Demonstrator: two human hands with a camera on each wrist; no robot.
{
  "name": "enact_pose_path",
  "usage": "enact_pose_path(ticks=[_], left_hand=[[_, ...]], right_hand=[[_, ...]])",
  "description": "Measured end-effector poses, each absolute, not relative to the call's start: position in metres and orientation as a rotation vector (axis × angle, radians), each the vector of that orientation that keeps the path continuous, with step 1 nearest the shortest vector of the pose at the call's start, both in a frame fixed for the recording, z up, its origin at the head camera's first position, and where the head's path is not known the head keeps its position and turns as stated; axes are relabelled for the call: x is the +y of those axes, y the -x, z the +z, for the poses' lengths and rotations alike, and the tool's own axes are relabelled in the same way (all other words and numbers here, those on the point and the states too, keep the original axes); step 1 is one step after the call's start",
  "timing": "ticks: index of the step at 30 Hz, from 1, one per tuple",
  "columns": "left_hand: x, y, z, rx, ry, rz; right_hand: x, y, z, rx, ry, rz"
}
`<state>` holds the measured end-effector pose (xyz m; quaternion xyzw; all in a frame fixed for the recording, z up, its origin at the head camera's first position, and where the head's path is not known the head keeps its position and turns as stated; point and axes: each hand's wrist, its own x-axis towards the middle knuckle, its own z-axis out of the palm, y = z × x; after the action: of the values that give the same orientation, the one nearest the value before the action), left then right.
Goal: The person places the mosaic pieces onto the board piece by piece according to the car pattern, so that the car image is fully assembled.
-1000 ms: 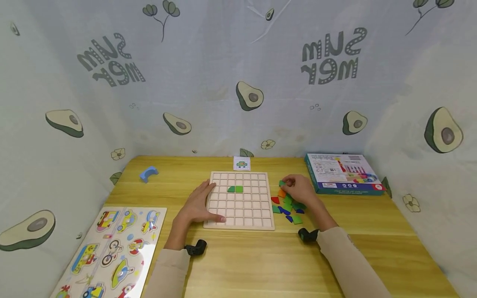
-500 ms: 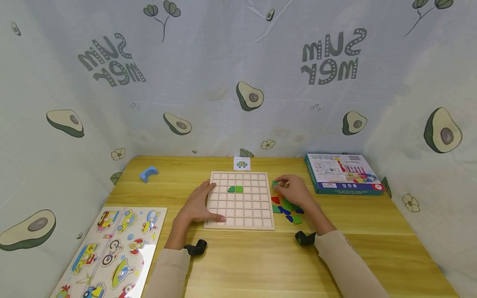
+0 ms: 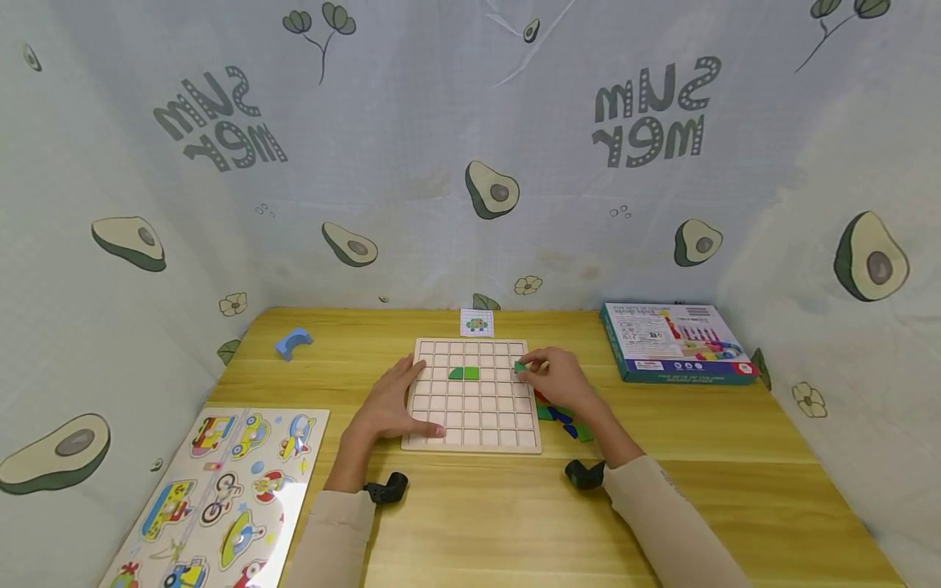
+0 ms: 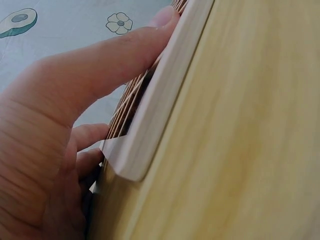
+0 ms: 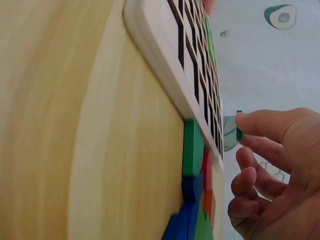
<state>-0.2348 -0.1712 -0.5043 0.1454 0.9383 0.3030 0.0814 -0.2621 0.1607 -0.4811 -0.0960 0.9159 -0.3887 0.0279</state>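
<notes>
A wooden grid board [image 3: 448, 412] lies mid-table. It bears a dark green rounded piece [image 3: 457, 374] and a light green square [image 3: 472, 373], side by side. My left hand [image 3: 385, 404] rests along the board's left side, its thumb extended onto the near left part and fingers stretched toward the left edge. Between thumb and fingertips, my right hand [image 3: 560, 381] pinches a small green piece [image 5: 239, 128], raised over the board's right side. Loose pieces, among them a dark green block [image 5: 192, 150], lie beside the board's right edge, partly hidden by my right hand and forearm.
Behind the board is a small card [image 3: 477, 323] with a green figure printed on a grid. A boxed set [image 3: 680, 347] sits at the back right. On the left are a blue arch block [image 3: 293, 342] and a picture puzzle board [image 3: 275, 445].
My right hand has carried the green piece leftward from the loose pieces to over the board's right side. The left hand and both pieces on the board have stayed put.
</notes>
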Motion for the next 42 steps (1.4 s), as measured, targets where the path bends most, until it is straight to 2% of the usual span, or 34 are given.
enact_pose_path(ticks=[6, 19, 42], left_hand=[[-0.172, 0.235, -0.505, 2.805, -0.430, 0.897], [-0.171, 0.235, -0.504, 2.807, -0.417, 0.888], [-0.170, 0.234, -0.501, 2.807, -0.421, 0.876]], right_hand=[[0.142, 0.263, -0.484, 2.812, 0.399, -1.217], [0.115, 0.266, -0.485, 2.807, 0.384, -1.194], [0.107, 0.269, -0.486, 2.815, 0.335, -1.114]])
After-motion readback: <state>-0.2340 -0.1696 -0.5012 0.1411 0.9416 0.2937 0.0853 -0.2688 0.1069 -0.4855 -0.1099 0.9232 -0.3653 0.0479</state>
